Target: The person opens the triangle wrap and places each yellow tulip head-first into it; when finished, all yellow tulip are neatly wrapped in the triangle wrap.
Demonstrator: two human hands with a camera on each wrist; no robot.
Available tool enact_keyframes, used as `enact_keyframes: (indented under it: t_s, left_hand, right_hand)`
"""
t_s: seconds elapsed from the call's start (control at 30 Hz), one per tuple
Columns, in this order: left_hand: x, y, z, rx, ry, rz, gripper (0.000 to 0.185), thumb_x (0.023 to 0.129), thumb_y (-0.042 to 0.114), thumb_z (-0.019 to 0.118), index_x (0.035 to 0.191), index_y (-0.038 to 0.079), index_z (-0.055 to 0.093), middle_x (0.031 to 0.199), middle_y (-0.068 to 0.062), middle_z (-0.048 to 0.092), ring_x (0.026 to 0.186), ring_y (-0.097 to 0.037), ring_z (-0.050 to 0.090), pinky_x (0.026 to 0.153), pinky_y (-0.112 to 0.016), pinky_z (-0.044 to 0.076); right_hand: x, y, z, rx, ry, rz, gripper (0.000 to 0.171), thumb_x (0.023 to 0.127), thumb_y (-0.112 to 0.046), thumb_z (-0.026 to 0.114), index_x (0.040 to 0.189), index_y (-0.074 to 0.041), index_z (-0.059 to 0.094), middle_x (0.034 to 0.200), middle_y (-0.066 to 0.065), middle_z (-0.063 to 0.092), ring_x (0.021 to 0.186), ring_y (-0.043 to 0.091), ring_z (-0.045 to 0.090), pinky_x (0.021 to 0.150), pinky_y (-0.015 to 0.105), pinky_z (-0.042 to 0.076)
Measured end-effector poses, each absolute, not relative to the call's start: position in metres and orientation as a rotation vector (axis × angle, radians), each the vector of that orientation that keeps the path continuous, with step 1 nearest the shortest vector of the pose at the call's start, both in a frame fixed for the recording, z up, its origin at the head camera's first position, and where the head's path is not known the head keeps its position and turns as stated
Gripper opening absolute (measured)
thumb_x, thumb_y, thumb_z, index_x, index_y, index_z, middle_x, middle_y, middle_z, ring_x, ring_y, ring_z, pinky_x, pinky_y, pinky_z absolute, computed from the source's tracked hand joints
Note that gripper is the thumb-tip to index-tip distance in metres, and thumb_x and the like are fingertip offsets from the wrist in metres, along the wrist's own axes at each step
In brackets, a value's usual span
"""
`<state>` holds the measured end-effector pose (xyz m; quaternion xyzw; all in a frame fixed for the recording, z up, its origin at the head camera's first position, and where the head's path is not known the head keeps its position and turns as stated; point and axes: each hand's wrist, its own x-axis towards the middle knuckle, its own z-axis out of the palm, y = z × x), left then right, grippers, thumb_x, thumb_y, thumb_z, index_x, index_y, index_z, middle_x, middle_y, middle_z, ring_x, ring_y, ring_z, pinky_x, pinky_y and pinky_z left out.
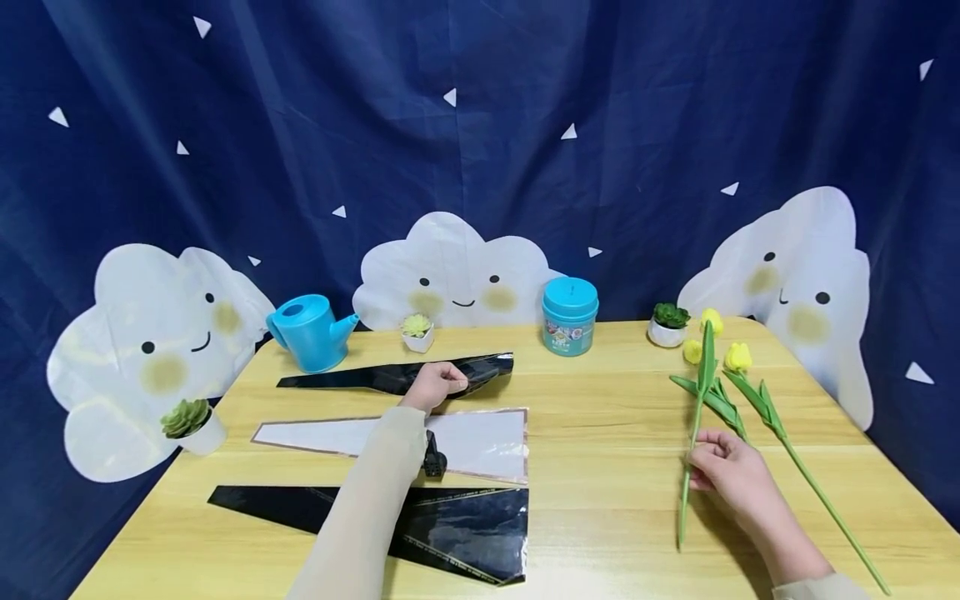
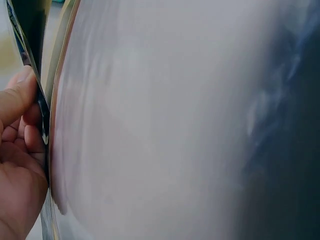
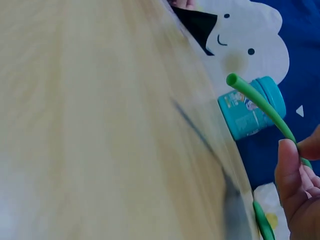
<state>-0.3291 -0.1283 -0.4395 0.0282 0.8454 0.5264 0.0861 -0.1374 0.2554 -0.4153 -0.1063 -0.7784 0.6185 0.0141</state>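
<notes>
My left hand (image 1: 442, 382) reaches across the table and pinches the far black wrapping sheet (image 1: 390, 377) near its wide end. In the left wrist view the thumb and fingers (image 2: 20, 125) hold that sheet's dark edge (image 2: 31, 35). A white wrapping sheet (image 1: 480, 440) lies under my forearm, and it fills the left wrist view as a pale surface (image 2: 150, 125). Another black sheet (image 1: 450, 525) lies nearest me. My right hand (image 1: 712, 468) pinches the green stem (image 1: 685, 492) of a yellow tulip (image 1: 710, 321); the fingers (image 3: 292, 170) close on the stem (image 3: 260, 102). Two more tulips (image 1: 738, 357) lie beside it.
Along the back of the wooden table (image 1: 600, 467) stand a blue watering can (image 1: 307, 332), a teal jar (image 1: 570, 317) and small potted succulents (image 1: 417, 332) (image 1: 667, 325). Another succulent (image 1: 191, 421) sits at the left edge. Cloud cutouts hang on the blue curtain behind.
</notes>
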Motion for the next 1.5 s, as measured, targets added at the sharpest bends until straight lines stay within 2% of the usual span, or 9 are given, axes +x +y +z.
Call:
enact_keyframes:
  t_s: [0.2,0.37,0.63,1.13,1.37,1.5]
  left_hand:
    - [-0.329,-0.131,-0.442,0.069,2.477,1.641,0.004,0.085,0.008,0.065,0.086,0.004,0.066,0.092,-0.007,0.062,0.083,-0.021,0.057,0.074,-0.033,0.047]
    - [-0.331,-0.132,-0.444,0.042,2.453,1.705,0.002,0.084,0.005,0.066,0.084,0.006,0.067,0.092,-0.007,0.062,0.08,-0.02,0.054,0.069,-0.03,0.044]
    - [-0.33,-0.129,-0.445,0.056,2.449,1.744,0.007,0.085,0.002,0.064,0.081,0.008,0.067,0.089,-0.007,0.062,0.075,-0.019,0.051,0.066,-0.029,0.043]
    - [-0.332,-0.13,-0.444,0.069,2.465,1.767,0.008,0.084,0.001,0.064,0.08,0.007,0.067,0.087,-0.007,0.063,0.075,-0.019,0.054,0.065,-0.029,0.044]
    - [-0.331,-0.13,-0.448,0.058,2.446,1.787,0.009,0.084,0.002,0.065,0.078,0.009,0.068,0.087,-0.006,0.063,0.076,-0.018,0.055,0.066,-0.028,0.045]
    - [-0.33,-0.131,-0.447,0.068,2.454,1.781,0.009,0.083,0.001,0.065,0.078,0.008,0.068,0.085,-0.006,0.062,0.074,-0.018,0.054,0.065,-0.028,0.044]
  right_hand:
    - [-0.15,0.243,-0.405,-0.333,-2.158,2.08,0.03,0.085,0.007,0.05,0.111,0.008,0.035,0.067,-0.008,0.053,0.058,0.005,0.055,0.054,0.021,0.051]
    - [-0.168,0.227,-0.395,-0.299,-1.982,2.144,0.021,0.083,0.01,0.047,0.1,0.002,0.036,0.063,-0.007,0.055,0.056,0.005,0.057,0.055,0.02,0.051]
    - [-0.196,0.198,-0.389,-0.325,-1.734,2.223,0.021,0.083,0.012,0.046,0.09,-0.005,0.036,0.059,-0.004,0.057,0.053,0.005,0.059,0.057,0.02,0.052]
    - [-0.247,0.14,-0.397,-0.284,-1.303,2.274,0.026,0.08,0.016,0.045,0.092,-0.005,0.035,0.061,0.0,0.056,0.053,0.007,0.061,0.057,0.021,0.053]
    - [-0.263,0.117,-0.409,-0.341,-1.237,2.276,0.023,0.082,0.015,0.047,0.092,-0.002,0.035,0.071,0.01,0.055,0.055,0.009,0.062,0.059,0.022,0.053]
    - [-0.268,0.108,-0.411,-0.367,-1.226,2.281,0.023,0.082,0.015,0.047,0.093,-0.002,0.035,0.072,0.009,0.054,0.054,0.009,0.061,0.059,0.021,0.053]
